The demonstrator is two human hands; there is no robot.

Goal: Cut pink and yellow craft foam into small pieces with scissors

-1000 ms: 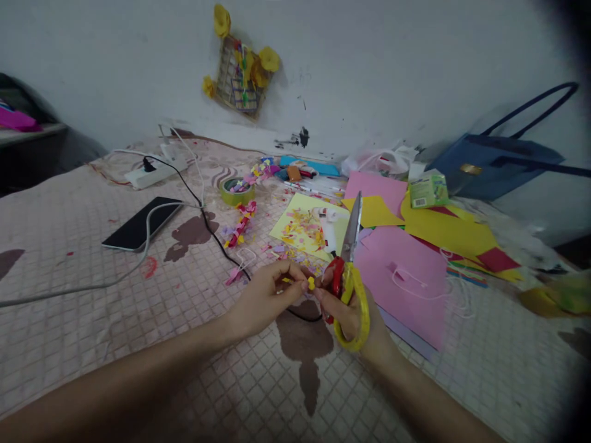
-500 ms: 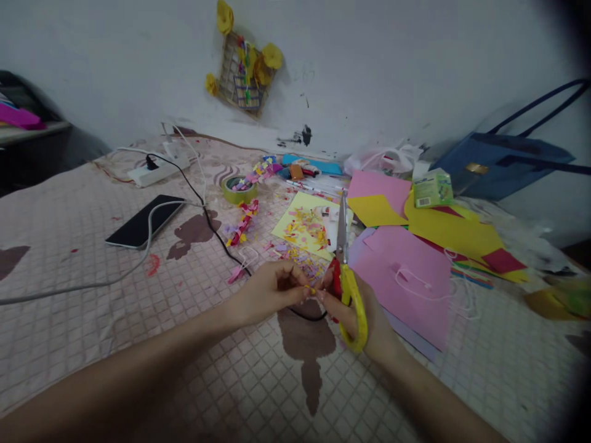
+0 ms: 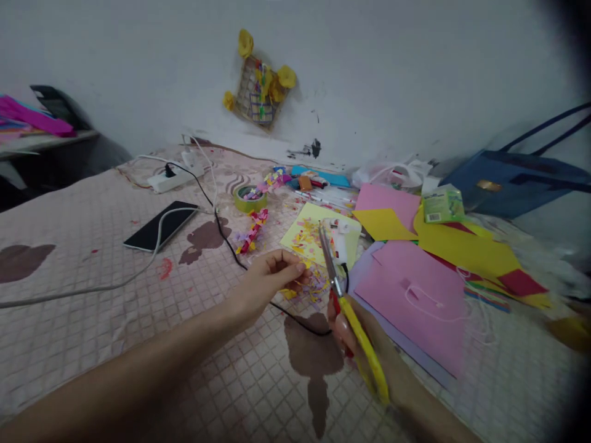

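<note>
My right hand holds scissors with yellow and red handles, their blades pointing up and away. To its left, my left hand has its fingers closed in a pinch; what they hold, if anything, is too small to make out. Small yellow and purple paper pieces are scattered just beyond the fingertips. More cut bits lie on a pale yellow sheet, where a white glue gun rests. A red decorated strip and a green tape roll lie behind my left hand.
Pink sheets and yellow sheets spread at the right, near a blue bag. A black tablet and a white power strip are at the left. A black cable passes beneath my hands.
My hands have moved apart. The scissors have swung lower with my right hand, and the small yellow piece between my fingertips no longer shows there. The camera view has shifted slightly.
</note>
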